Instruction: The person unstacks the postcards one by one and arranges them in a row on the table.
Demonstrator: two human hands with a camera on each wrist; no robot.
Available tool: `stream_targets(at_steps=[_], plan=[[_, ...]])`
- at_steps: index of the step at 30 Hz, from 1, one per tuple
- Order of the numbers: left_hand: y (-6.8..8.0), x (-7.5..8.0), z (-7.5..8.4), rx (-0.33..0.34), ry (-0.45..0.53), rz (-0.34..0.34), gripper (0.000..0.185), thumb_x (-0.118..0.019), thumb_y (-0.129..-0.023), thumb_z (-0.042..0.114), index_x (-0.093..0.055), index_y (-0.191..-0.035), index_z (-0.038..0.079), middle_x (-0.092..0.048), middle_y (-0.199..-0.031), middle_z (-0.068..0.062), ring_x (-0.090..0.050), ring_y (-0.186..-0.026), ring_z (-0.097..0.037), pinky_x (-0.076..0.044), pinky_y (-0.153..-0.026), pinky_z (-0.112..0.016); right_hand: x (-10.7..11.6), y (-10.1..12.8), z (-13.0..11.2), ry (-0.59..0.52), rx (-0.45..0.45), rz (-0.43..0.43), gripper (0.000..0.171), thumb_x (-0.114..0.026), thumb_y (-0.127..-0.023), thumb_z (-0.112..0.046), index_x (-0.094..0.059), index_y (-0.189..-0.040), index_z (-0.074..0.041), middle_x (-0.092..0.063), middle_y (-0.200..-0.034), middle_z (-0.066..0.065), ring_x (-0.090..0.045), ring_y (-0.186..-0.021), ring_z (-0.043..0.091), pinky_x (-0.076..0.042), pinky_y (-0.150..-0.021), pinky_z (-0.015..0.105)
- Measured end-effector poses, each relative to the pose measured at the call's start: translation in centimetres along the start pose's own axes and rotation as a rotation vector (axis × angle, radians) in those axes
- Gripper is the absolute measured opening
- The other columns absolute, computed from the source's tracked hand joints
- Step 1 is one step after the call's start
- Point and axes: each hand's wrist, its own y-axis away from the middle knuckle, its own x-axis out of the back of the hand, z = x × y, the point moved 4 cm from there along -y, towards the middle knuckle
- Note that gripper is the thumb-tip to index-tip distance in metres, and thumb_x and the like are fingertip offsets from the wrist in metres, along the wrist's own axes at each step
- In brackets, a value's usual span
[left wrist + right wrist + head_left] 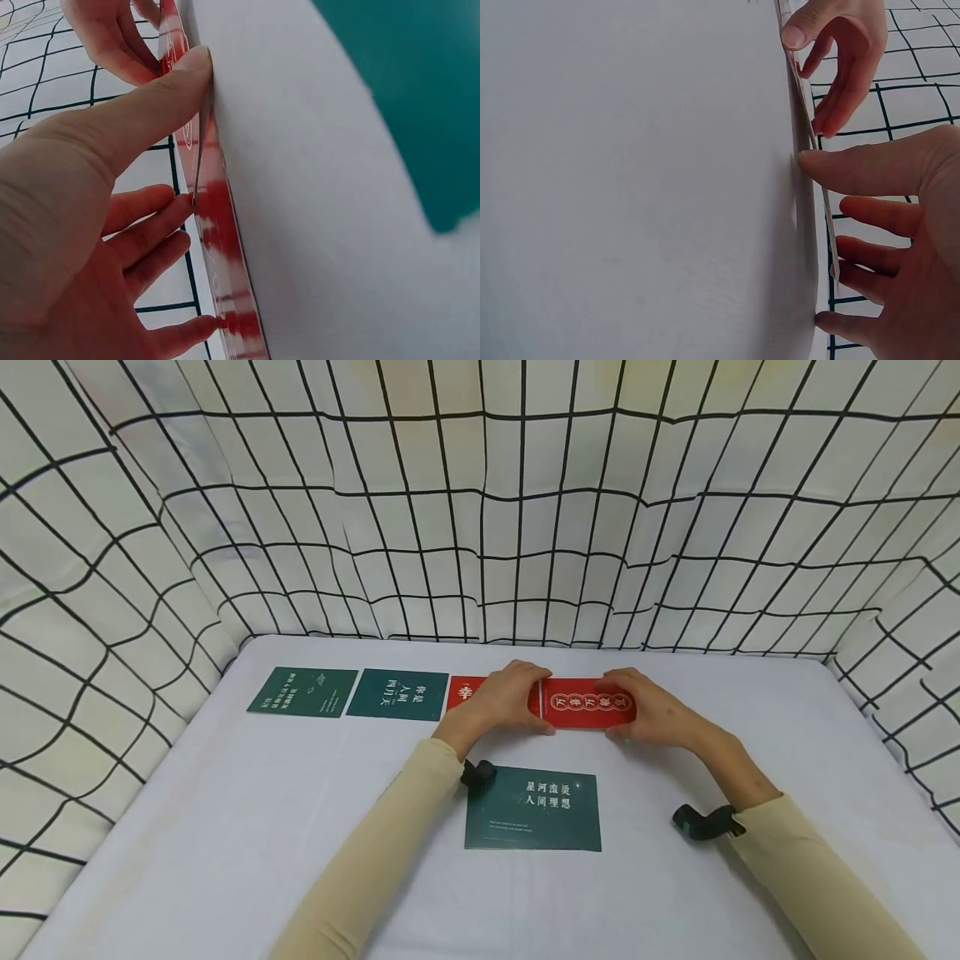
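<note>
A red card with a row of round white-outlined characters lies at the right end of a row of cards. My left hand holds its left end, thumb at the near edge and fingers at the far edge. At its right end, my right hand spans the same two edges with thumb and fingers. In the right wrist view the card's edge appears slightly off the table. Another red card sits just left of it, mostly hidden by my left hand.
Further left in the row are a teal card and a green card. Nearer me, a dark green card lies flat on the white table. A black grid over white panels stands around the back and sides.
</note>
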Motion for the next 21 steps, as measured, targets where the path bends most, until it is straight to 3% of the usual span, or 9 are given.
stream_targets(at_steps=[21], plan=[[0.07, 0.29, 0.14, -0.002, -0.025, -0.029, 0.093, -0.086, -0.082, 0.045, -0.043, -0.158, 0.015, -0.049, -0.159, -0.005, -0.037, -0.152, -0.025, -0.033, -0.127, -0.054, -0.39, -0.24, 0.81, -0.044, 0.003, -0.071, 0.075, -0.083, -0.081, -0.015, -0.053, -0.148, -0.004, -0.039, -0.159, 0.023, -0.039, -0.144, 0.043, -0.048, -0.112, 0.064]])
